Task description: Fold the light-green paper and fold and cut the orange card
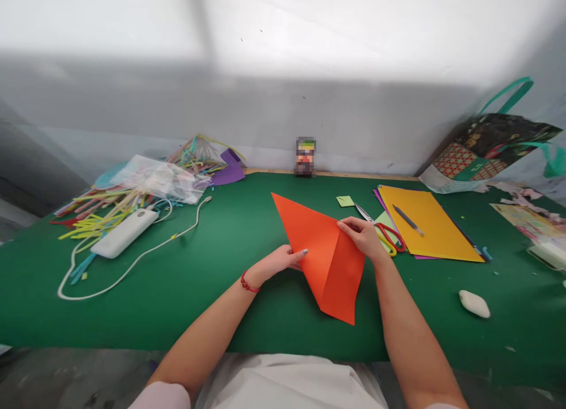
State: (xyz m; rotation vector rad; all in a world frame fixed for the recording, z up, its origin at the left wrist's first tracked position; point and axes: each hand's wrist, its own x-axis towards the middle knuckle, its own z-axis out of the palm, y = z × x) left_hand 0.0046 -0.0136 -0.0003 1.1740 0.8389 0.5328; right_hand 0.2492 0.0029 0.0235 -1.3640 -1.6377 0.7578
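Note:
An orange sheet of paper (325, 253), folded into a long pointed shape, lies on the green table (230, 261) in front of me. My left hand (283, 260) presses on its left edge with fingers held together. My right hand (363, 235) pinches the fold near the upper right edge. A red cord bracelet circles my left wrist.
A yellow sheet stack (427, 223) with a pen on it lies to the right, red-and-yellow scissors (384, 232) beside it. A white eraser-like lump (474, 303) sits at the right front. A white power bank (124, 232) with cable and a pile of coloured strips (132, 197) lie left. A patterned bag (481, 149) stands back right.

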